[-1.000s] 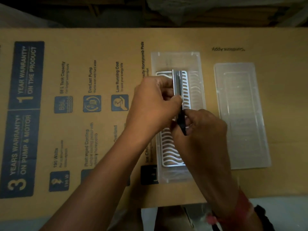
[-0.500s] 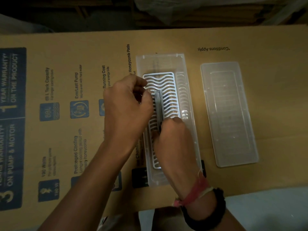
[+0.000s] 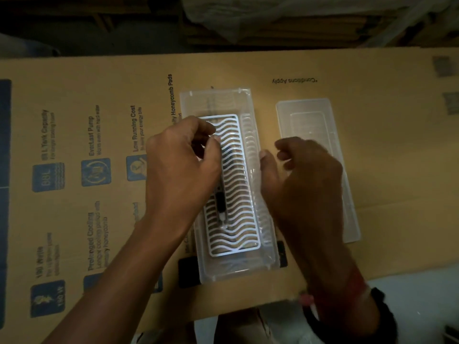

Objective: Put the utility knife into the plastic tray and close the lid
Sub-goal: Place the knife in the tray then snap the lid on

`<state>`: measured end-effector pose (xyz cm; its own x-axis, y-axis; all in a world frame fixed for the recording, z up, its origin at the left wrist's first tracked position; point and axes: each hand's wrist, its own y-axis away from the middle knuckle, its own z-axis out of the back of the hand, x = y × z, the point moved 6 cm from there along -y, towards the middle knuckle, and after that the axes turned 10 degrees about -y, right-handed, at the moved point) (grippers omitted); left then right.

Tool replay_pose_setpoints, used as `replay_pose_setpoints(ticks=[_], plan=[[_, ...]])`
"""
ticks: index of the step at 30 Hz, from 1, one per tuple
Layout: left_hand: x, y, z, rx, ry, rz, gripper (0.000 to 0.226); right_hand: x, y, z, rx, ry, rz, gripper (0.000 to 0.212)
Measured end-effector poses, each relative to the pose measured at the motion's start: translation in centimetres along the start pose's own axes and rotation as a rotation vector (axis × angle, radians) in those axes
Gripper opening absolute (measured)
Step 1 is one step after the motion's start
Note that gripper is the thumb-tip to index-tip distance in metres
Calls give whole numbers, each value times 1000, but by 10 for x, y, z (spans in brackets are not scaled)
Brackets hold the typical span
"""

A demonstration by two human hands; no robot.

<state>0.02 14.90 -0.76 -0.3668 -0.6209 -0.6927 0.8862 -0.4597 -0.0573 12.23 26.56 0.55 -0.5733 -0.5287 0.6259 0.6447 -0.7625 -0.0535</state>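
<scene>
The utility knife point(image 3: 221, 207), dark and slim, lies lengthwise on the white wavy grid point(image 3: 238, 234) inside the clear plastic tray point(image 3: 216, 95). My left hand point(image 3: 178, 170) covers the knife's far half, with thumb and fingers pinched at its far end. My right hand point(image 3: 303, 182) hovers off the tray's right rim, fingers loosely apart and holding nothing. The clear lid point(image 3: 308, 115) lies flat to the right of the tray, partly under my right hand.
Everything rests on a flattened printed cardboard sheet point(image 3: 99, 95) that covers the work surface. Its near edge runs just below the tray. Dark clutter lies beyond the far edge.
The knife went down from above the tray onto the grid. My right hand let go of it and moved right toward the lid. My left hand stayed at the knife's far end.
</scene>
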Motion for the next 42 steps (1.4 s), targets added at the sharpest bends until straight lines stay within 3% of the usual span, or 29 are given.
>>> replay_pose_setpoints(ticks=[4,9,12,23,32,42], plan=[[-12,3,-10,26,23,-27,10,-49,-13,6,-39,61,-58,41],[-20,5,-21,56,33,-42,10,-97,-16,-5,134,294,-286,78],[-26,7,-26,56,32,-52,11,-118,-10,-12,227,347,-397,88],[-32,9,-29,40,26,-46,12,-122,-8,-2,174,217,-450,88],[-22,19,-16,-15,105,-6,16,-50,10,23,154,43,-371,89],[19,27,5,-113,144,155,26,19,34,-27,216,32,-277,90]])
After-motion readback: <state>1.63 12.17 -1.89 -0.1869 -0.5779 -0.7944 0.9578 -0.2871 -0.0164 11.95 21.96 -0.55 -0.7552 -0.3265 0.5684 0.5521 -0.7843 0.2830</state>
